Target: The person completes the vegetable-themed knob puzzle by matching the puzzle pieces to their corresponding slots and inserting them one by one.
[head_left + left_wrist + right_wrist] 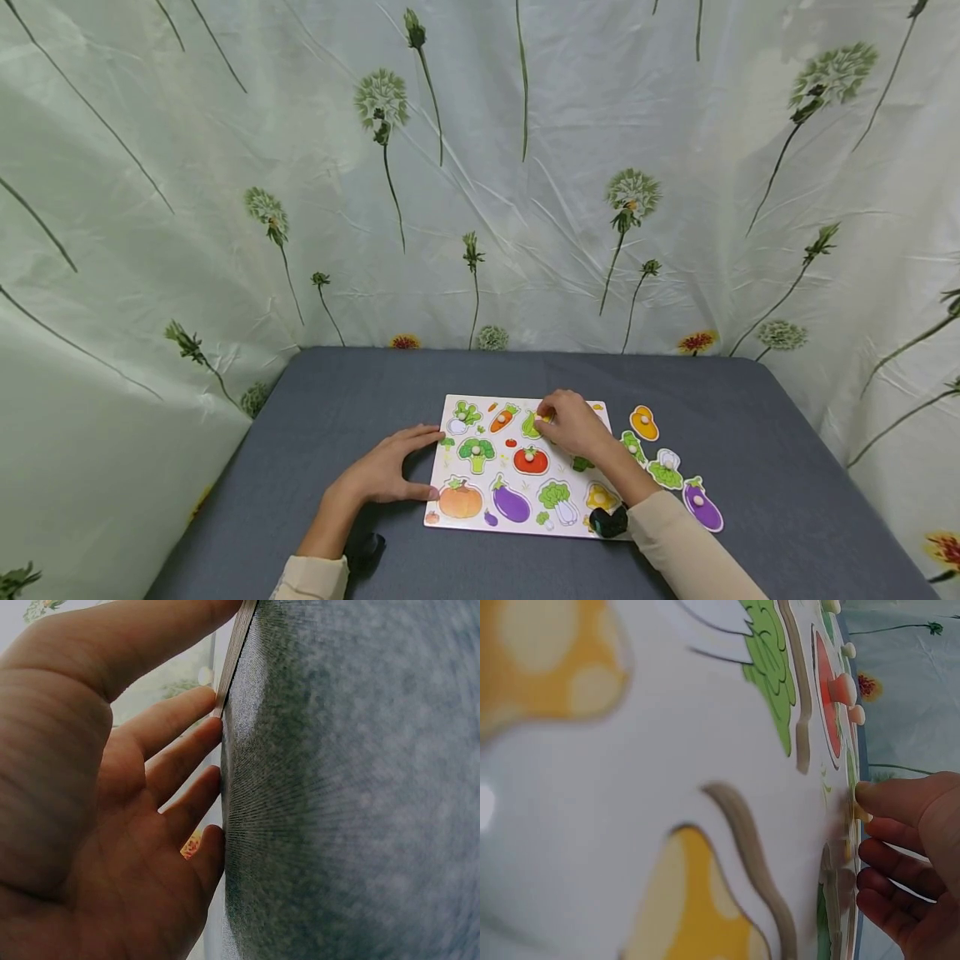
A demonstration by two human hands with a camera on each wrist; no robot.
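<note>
A white vegetable peg puzzle board (491,506) lies on the grey table. My left hand (382,467) rests at its left edge with fingers and thumb spread; the left wrist view shows the straight fingers beside the board's wooden edge (238,649). Over the board's upper part, my right hand (570,423) pinches the knob of a green-and-yellow puzzle piece (529,426), partly covered by the fingers. Knobbed carrot (502,420), tomato (521,461) and broccoli (472,457) pieces sit in the board. Pictures of a pumpkin (461,502) and an eggplant (512,506) show without knobs.
Right of the board lie loose pieces: a yellow-orange one (643,423), a green one (630,443), a cabbage (664,477) and an eggplant (707,515). A dandelion-printed curtain (525,208) hangs behind the table (360,383).
</note>
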